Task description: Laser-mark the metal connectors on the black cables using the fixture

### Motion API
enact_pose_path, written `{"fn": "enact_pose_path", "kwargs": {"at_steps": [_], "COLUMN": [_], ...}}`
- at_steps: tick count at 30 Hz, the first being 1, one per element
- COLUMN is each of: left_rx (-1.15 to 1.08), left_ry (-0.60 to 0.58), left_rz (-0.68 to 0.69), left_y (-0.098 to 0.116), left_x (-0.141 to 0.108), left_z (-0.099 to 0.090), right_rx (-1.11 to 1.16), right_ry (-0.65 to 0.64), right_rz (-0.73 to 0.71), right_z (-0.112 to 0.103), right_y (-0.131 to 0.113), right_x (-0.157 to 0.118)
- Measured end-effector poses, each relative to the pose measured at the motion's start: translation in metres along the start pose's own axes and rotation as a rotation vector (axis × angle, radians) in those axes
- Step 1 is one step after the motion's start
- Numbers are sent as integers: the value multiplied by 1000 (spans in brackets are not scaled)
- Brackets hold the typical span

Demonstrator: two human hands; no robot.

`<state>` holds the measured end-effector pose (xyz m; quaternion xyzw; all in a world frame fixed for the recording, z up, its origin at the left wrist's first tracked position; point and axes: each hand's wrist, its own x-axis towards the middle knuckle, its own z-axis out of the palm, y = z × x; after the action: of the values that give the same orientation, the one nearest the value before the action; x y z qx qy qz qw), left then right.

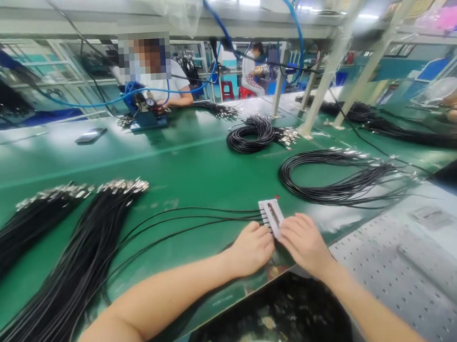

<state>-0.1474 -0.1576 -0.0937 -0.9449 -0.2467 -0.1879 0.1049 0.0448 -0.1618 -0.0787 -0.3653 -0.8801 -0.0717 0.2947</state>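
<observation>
Near the table's front edge, a small white slotted block [269,214] has a dark strip along its middle. Several thin black cables [185,216] run from the left into slots on its left side. My left hand [251,249] is closed beside the block's lower left, its fingertips pinched on a cable end that they mostly hide. My right hand [303,243] grips the lower right of the block, thumb and fingers pressed against it.
Two thick bundles of black cables [90,239] with metal ends lie at left. Coiled cables [251,134] and a looped bundle [328,178] lie beyond my hands. A perforated metal plate [410,268] is at right. Across the table, a person [174,84] sits behind a blue press [146,111].
</observation>
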Motion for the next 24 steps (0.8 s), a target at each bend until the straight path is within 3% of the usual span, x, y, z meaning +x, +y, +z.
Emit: {"fn": "enact_pose_path", "kwargs": {"at_steps": [3,5,8,11,15,18,21,24], "left_rx": [-2,-14,-46,-99,-190,-206,-203,-242], "left_ry": [38,40,17,0,-66,-275,-519,-676], "left_rz": [11,14,0,-55,-332,-544,-531,-495], "left_y": [0,0,-1,-3,-23,-52,-77,-85], "left_x": [-1,-1,-1,-1,2,3,8,21], "left_z": [4,5,6,3,-9,-20,-27,-27], "right_rx": [0,13,87,139,210,274,349,373], "right_ry": [110,133,41,-82,-178,-227,-389,-618], "right_rz": [57,141,428,528,509,476,416,347], "right_z": [-10,-6,20,55,81,69,43,27], "right_y": [17,33,60,80,88,81,68,58], "right_x": [41,77,122,139,116,83,51,32]}}
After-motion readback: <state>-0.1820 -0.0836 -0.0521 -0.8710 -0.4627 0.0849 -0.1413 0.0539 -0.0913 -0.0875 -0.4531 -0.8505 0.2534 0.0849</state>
